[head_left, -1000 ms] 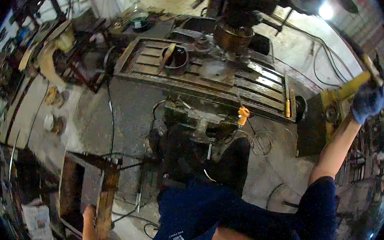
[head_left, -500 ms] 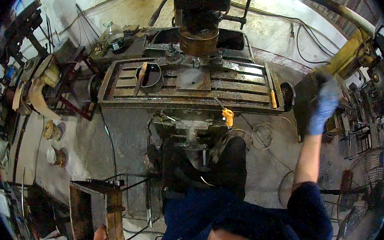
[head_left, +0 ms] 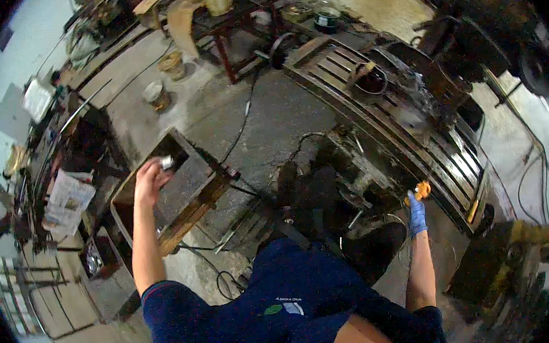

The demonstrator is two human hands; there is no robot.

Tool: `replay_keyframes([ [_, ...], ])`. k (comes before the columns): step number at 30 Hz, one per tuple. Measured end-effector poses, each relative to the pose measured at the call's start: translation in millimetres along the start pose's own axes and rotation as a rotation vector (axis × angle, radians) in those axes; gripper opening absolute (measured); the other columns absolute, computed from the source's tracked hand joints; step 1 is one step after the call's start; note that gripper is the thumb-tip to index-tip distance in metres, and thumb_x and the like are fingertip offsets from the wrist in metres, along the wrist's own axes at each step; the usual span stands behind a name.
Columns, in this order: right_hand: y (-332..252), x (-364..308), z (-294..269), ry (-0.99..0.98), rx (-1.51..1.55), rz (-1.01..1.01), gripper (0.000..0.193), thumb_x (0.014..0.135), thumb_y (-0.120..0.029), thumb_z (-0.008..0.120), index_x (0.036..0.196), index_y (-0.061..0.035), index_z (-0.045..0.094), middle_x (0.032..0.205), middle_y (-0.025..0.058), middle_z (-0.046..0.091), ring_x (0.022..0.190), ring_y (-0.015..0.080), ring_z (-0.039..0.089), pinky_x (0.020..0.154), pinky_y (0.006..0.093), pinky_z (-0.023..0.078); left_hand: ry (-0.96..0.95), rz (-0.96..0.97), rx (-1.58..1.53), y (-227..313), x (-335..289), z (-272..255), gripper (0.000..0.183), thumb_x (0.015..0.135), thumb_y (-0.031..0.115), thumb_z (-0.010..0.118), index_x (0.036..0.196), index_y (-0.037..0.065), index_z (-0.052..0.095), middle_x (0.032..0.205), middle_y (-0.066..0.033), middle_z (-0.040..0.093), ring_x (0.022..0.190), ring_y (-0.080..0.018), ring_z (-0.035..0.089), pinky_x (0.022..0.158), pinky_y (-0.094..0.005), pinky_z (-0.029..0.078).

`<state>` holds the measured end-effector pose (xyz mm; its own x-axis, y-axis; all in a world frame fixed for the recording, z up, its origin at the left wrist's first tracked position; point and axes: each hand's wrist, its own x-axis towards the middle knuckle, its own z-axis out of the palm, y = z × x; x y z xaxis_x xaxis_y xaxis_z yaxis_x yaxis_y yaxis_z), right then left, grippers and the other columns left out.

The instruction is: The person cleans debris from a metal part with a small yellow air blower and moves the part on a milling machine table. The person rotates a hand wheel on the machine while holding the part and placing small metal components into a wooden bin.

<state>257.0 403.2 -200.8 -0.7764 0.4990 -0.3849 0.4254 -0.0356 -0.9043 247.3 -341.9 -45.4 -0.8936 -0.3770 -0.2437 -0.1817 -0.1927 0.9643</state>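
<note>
My bare left hand (head_left: 150, 180) is over the open wooden box (head_left: 196, 223), its fingers closed on a small shiny metal piece (head_left: 166, 162). My right hand (head_left: 416, 215), in a blue glove, is wrapped round the orange air blow gun (head_left: 423, 189) at the front edge of the slotted machine table (head_left: 368, 112). Its fingers are partly hidden behind the gun. On that table sits a round dark container (head_left: 371, 83) with a brush-like tool laid across it; a flat metal plate beside it is blurred.
A yellow-handled tool (head_left: 472, 211) lies at the table's right end. Two small buckets (head_left: 156, 95) stand on the floor at the far left. A newspaper (head_left: 68, 201) lies left of the box. Hoses and cables run across the floor near my legs.
My view has swung left. My left hand has risen from the box's rim with a small metal piece in it. My right hand has come from the far right to the air blow gun.
</note>
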Motion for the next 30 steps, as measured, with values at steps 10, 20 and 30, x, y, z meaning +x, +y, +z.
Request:
replay_keyframes([
  [10,-135,-113,-18,0.35,0.162,-0.528,0.031,0.08,-0.025,0.066,0.099,-0.005,0.051,0.074,-0.005,0.044,0.062,0.0039,0.039,0.054,0.0209,0.034,-0.457,-0.041,-0.559,21,29,162,0.025,0.08,0.019,0.055,0.102,0.008,0.05,0.088,-0.0083,0.058,0.075,-0.0219,0.057,0.079,-0.0439,0.047],
  [20,-235,-124,3,0.111,-1.297,-0.466,0.053,0.075,-0.052,0.053,0.075,0.0009,0.063,0.074,0.0212,0.062,0.071,0.0356,0.061,0.066,0.0453,0.046,-0.639,-0.3,-0.626,-19,16,326,0.016,0.084,0.023,0.055,0.092,0.009,0.056,0.073,-0.0059,0.058,0.055,-0.0168,0.054,0.052,-0.0347,0.048],
  [30,-260,-48,33,0.189,-1.265,-0.305,0.05,0.073,-0.051,0.055,0.083,-0.0022,0.065,0.083,0.0171,0.064,0.08,0.0335,0.062,0.071,0.041,0.049,-0.737,-0.224,-0.092,-19,-1,349,0.009,0.085,0.015,0.051,0.087,0.006,0.052,0.064,-0.0045,0.049,0.045,-0.0161,0.049,0.043,-0.0333,0.046],
])
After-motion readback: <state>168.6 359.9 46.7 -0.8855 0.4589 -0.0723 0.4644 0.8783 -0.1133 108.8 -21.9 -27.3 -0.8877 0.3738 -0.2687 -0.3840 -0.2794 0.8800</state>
